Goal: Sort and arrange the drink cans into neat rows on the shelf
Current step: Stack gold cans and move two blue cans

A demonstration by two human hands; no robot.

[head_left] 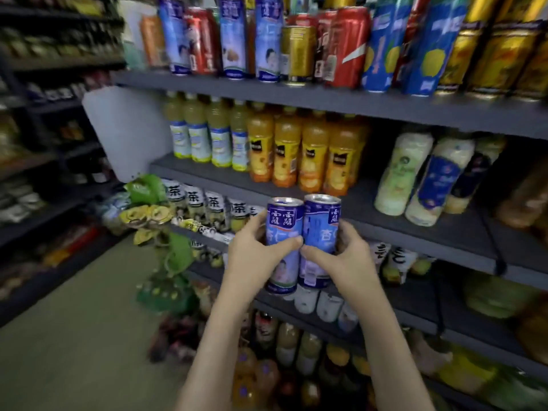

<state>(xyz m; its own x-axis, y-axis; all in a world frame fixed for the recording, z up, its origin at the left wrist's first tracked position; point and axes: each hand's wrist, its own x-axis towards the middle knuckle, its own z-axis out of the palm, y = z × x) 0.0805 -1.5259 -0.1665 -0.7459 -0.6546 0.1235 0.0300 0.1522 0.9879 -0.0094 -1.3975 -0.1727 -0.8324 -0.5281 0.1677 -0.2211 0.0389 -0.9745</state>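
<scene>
My left hand [255,256] grips a tall blue can [283,221] with white characters, held upright in front of the shelves. Beside it, touching, my right hand [341,256] grips a second blue can [321,229] of the same kind. Both cans hang in the air at chest height, below the top shelf [207,84]. On that top shelf stand more blue cans [267,40] mixed with red cans [345,46], a gold can [296,54] and blue-and-yellow cans [382,48].
The second shelf [207,173] carries pale yellow bottles [198,137], orange juice bottles [296,149] and white bottles [403,173]. Tea bottles [213,209] fill the shelf below. Green bags [169,262] hang at the rack's left end. An aisle floor [74,336] lies to the left.
</scene>
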